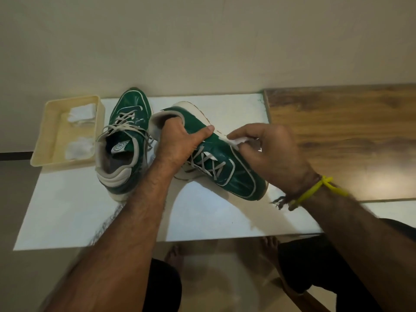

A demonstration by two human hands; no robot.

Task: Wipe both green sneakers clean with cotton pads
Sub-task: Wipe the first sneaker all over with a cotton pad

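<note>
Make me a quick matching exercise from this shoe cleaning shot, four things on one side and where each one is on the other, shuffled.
Things:
1. cotton pad
2. tilted sneaker
3. upright sneaker
4. spare pads

Places:
A. in the cream tray
B. standing on the white board, beside the tray
C. pinched in the right hand
D. held at the collar by the left hand

Pairs: 1-C, 2-D, 3-B, 4-A

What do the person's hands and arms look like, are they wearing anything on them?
Both forearms are bare, with no sleeves or gloves. The left hand wears nothing visible. The right hand has a yellow band knotted at the wrist, beside a dark frayed thread.
</note>
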